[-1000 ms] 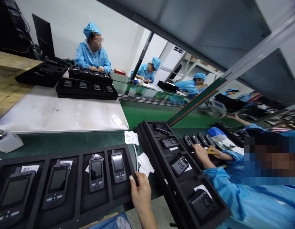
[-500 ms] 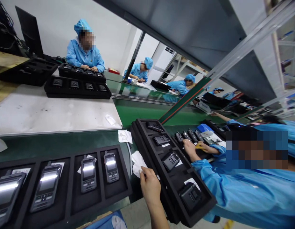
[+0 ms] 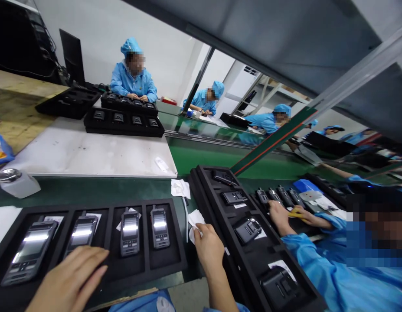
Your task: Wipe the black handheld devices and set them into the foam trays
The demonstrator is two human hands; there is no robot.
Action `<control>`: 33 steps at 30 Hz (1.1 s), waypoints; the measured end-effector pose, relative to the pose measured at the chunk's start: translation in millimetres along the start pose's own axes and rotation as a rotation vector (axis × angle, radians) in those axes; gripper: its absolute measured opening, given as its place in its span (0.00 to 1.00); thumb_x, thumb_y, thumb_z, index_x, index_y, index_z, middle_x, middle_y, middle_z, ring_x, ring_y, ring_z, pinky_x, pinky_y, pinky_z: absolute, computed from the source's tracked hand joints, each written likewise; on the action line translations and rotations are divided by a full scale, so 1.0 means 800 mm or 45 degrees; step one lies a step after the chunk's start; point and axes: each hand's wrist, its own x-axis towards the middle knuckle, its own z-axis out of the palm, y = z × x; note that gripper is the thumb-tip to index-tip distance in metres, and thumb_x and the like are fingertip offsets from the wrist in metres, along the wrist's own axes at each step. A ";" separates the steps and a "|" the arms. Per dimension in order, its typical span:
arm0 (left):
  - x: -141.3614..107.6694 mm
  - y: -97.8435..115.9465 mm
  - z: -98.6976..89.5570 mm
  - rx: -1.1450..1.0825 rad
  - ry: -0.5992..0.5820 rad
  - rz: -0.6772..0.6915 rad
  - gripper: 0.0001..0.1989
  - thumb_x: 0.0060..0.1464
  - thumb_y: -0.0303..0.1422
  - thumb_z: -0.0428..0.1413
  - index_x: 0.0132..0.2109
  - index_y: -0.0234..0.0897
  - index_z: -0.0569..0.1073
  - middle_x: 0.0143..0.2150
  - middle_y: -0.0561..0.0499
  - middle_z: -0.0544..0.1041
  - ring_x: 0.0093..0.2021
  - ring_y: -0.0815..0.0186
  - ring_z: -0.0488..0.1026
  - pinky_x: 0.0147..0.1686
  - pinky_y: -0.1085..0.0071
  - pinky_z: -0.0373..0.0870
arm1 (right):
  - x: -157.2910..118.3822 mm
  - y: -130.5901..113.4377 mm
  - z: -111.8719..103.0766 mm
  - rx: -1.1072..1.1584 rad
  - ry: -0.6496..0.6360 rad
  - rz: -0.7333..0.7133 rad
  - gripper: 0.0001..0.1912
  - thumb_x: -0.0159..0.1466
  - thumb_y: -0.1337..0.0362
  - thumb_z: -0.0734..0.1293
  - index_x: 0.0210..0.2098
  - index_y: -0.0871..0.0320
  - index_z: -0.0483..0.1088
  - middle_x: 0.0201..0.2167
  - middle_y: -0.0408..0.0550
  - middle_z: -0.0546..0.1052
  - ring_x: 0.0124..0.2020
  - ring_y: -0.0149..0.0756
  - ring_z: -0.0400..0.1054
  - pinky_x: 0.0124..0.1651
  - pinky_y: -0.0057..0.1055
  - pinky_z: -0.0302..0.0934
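Trays of handheld radios on a conveyor belt, with a white board behind.

A foam tray (image 3: pixel 179 255) on the conveyor belt (image 3: pixel 90 188) holds four handheld radios (image 3: pixel 129 232) in a row, and the left hand (image 3: pixel 67 279) is above its near corner. To its right, a second tray (image 3: pixel 204 203) lies at an angle, with paper wipes (image 3: pixel 194 225) between the two, under the right hand (image 3: pixel 209 251). Further right, a co-worker's hands (image 3: pixel 280 216) are over a third tray (image 3: pixel 305 226). A bottle (image 3: pixel 17 182) stands on the belt's far left. Behind the belt, a white board (image 3: pixel 90 149) bears two more trays (image 3: pixel 122 132), and a seated co-worker (image 3: pixel 133 73) is beyond them.
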 end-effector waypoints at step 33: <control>0.037 0.058 0.170 0.754 -0.621 0.916 0.34 0.67 0.50 0.47 0.69 0.30 0.58 0.70 0.43 0.61 0.71 0.57 0.54 0.70 0.60 0.41 | -0.004 -0.074 -0.005 0.555 -0.187 -0.937 0.13 0.67 0.68 0.65 0.49 0.53 0.75 0.37 0.48 0.73 0.39 0.40 0.65 0.41 0.38 0.58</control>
